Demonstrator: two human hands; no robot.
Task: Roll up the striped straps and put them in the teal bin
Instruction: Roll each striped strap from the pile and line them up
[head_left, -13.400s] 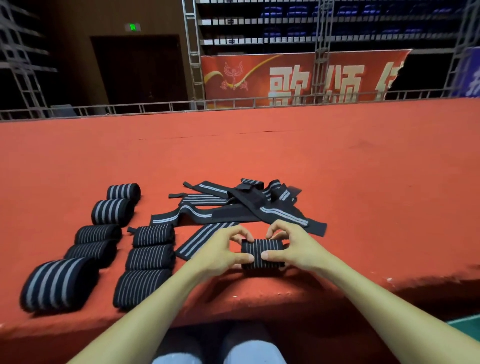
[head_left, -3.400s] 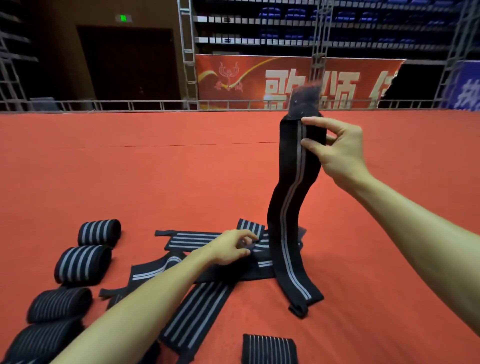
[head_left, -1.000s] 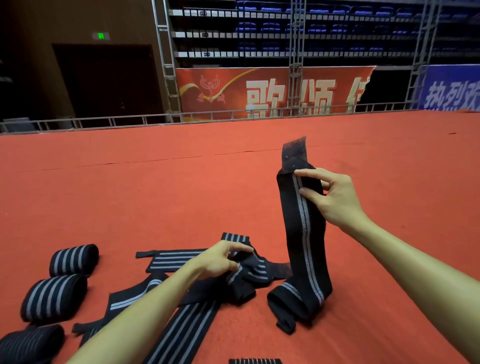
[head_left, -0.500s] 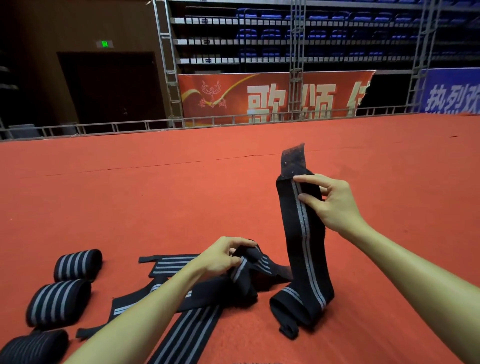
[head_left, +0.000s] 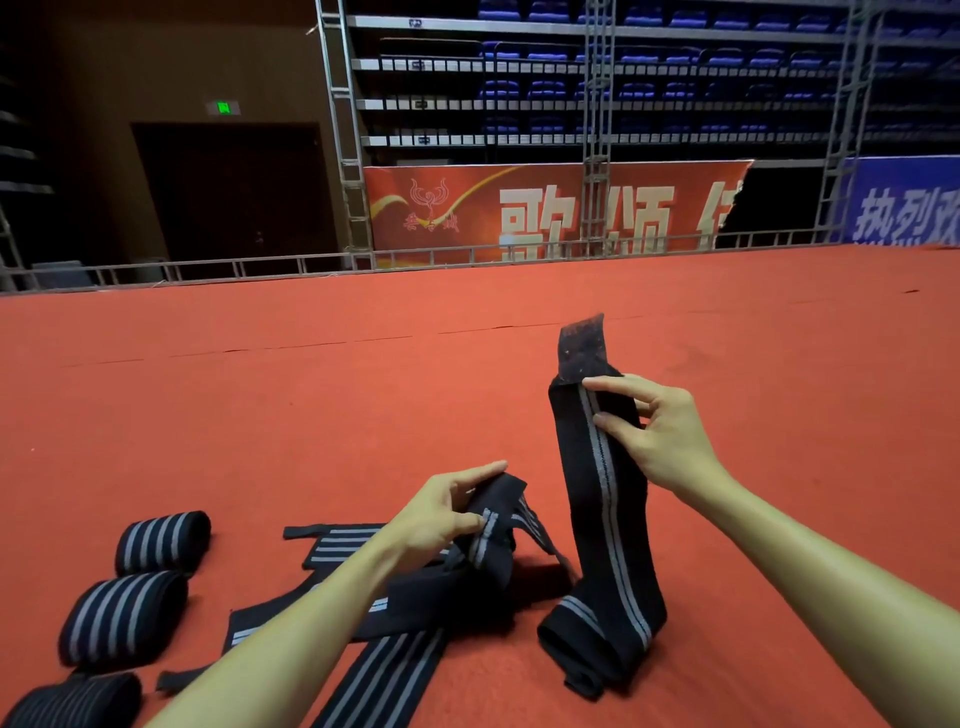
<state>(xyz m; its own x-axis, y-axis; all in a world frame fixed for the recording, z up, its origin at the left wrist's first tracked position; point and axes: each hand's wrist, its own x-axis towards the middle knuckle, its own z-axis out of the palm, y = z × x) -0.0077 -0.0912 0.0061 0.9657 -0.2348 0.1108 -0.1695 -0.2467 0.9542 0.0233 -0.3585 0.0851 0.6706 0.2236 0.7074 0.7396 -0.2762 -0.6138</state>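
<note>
My right hand (head_left: 657, 435) pinches the top of a long black strap with grey stripes (head_left: 605, 525), holding it upright; its fuzzy end tab sticks up above my fingers and its lower end is folded on the red carpet. My left hand (head_left: 441, 514) grips a bunched part of another striped strap (head_left: 491, 545), lifted off the pile of loose straps (head_left: 374, 644). Three rolled straps lie at the left: one (head_left: 163, 540), a second (head_left: 122, 616) and a third (head_left: 72, 701) at the bottom corner. No teal bin is in view.
A wide red carpeted platform (head_left: 260, 395) stretches ahead to a metal rail (head_left: 363, 260). Beyond it stand a red banner, scaffolding and rows of blue seats.
My left hand has lifted the bunched strap higher off the pile. My right hand still holds the upright strap, which has sunk lower since 3.4 s ago. The camera has tilted up.
</note>
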